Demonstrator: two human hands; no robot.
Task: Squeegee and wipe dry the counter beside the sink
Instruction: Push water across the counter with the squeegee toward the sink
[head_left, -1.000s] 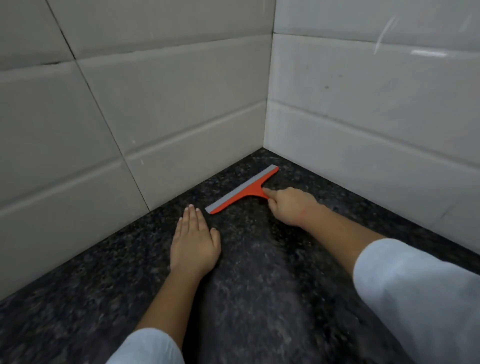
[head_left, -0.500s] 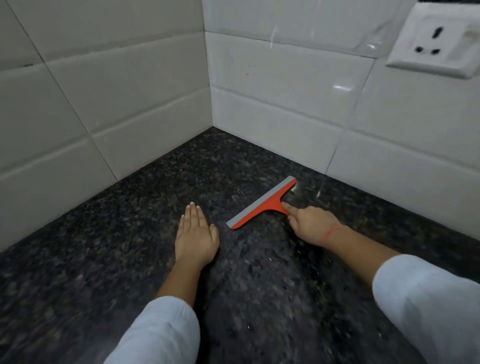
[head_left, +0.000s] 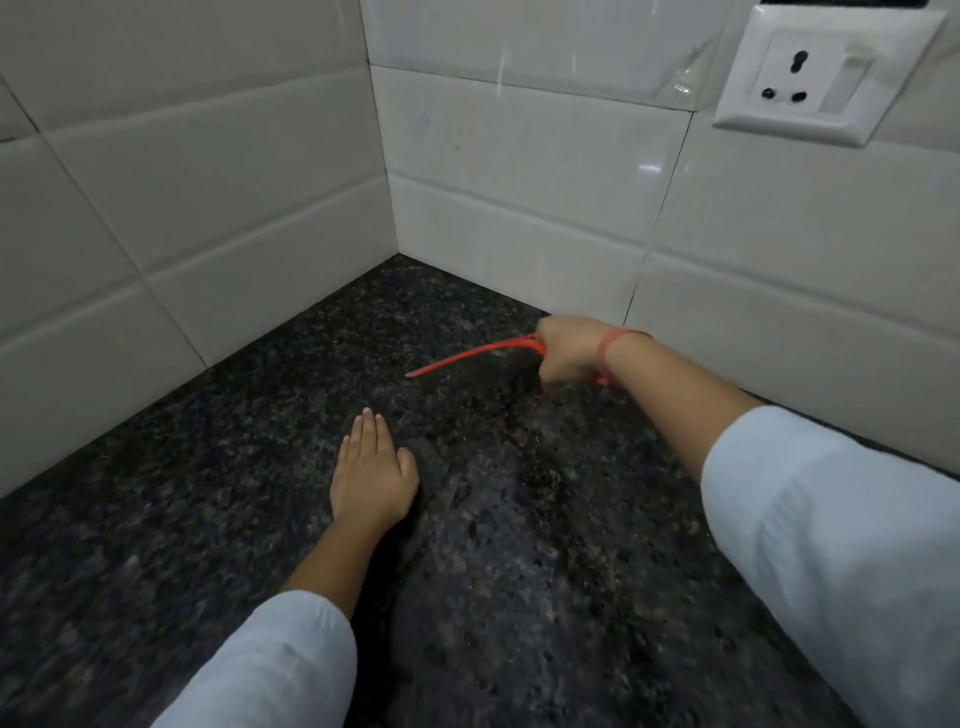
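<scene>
- Fingers of the right hand (head_left: 567, 352) are clamped round the squeegee (head_left: 470, 356) handle, by the right wall, a little out from the corner (head_left: 398, 253)
- Squeegee shows edge-on; its long axis runs from the fist leftward, away from that wall; whether the blade touches the counter (head_left: 197, 519) I cannot tell
- Left hand (head_left: 373, 475) lies flat on the counter, fingers straight and together, farther from the corner than the blade's free tip and apart from it
- Next pull probably draws the blade away from the corner; the left hand seems close to that path
</scene>
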